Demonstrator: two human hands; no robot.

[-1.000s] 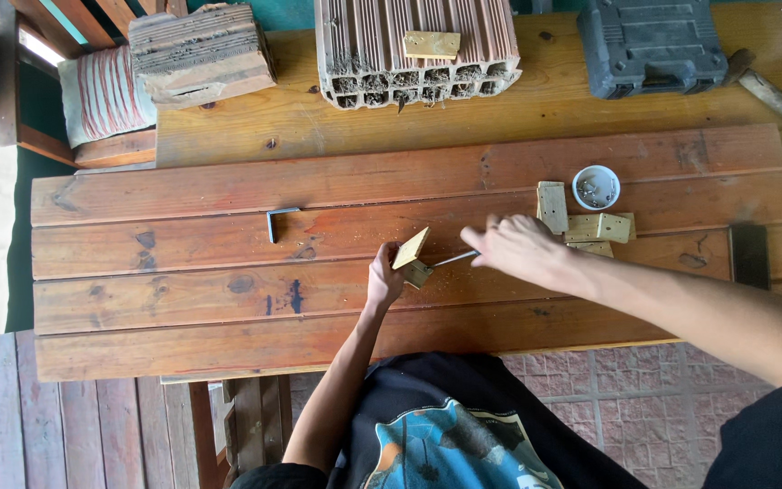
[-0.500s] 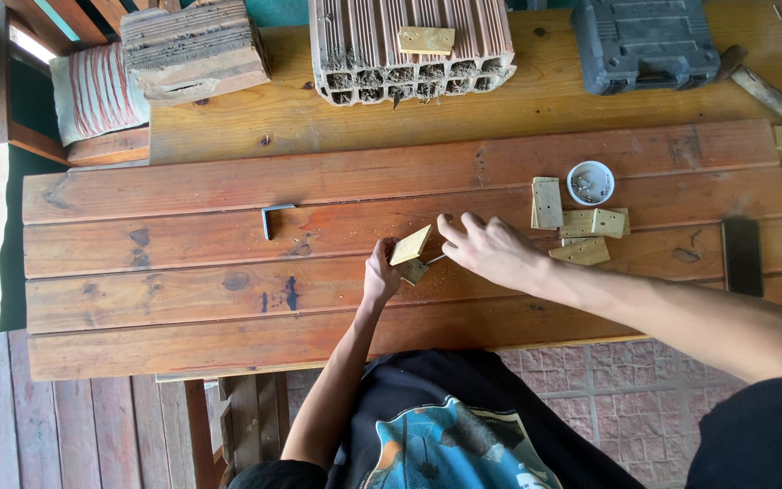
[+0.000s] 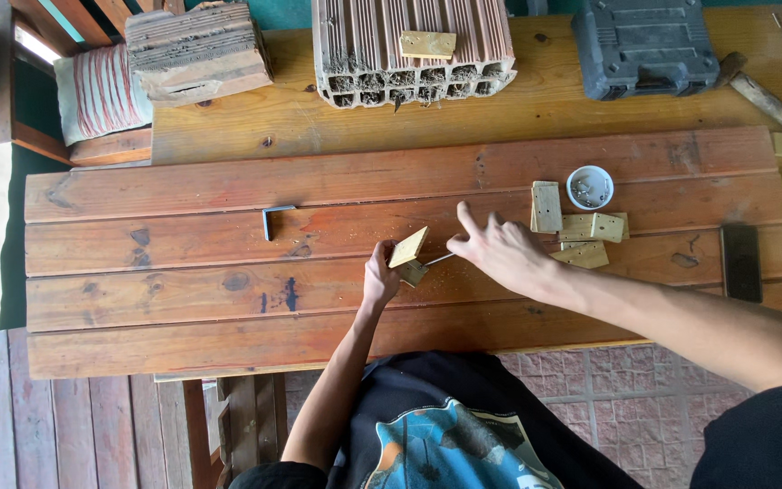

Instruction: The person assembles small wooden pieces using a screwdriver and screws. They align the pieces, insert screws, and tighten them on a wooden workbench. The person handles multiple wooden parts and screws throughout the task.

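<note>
At the bottom of the frame I see my dark shirt with its blue print, and from it both my forearms reach up onto the red-brown plank table (image 3: 183, 317). My left hand (image 3: 379, 281), just left of centre, is closed around a pair of small pale wooden blocks (image 3: 408, 250), one tilted up on edge and the other under it against my fingers. My right hand (image 3: 500, 249) comes in from the lower right; its fingers are loosely spread, and thumb and forefinger pinch a thin metal tool (image 3: 439, 259) whose tip meets the lower block. I cannot tell what kind of tool it is.

Just beyond my right hand, right of centre, lie several more drilled wooden pieces (image 3: 590, 228), some overlapping, and above them a small white cup of screws (image 3: 589, 186). A bent hex key (image 3: 273, 217) lies left of centre on the planks, and a dark flat block (image 3: 740, 263) at the right edge.

Farther up, on the lighter bench, a hollow clay brick (image 3: 414, 45) carries another wooden piece on top. A dark plastic tool case (image 3: 644, 45) sits upper right, a hammer (image 3: 762, 91) beside it.
</note>
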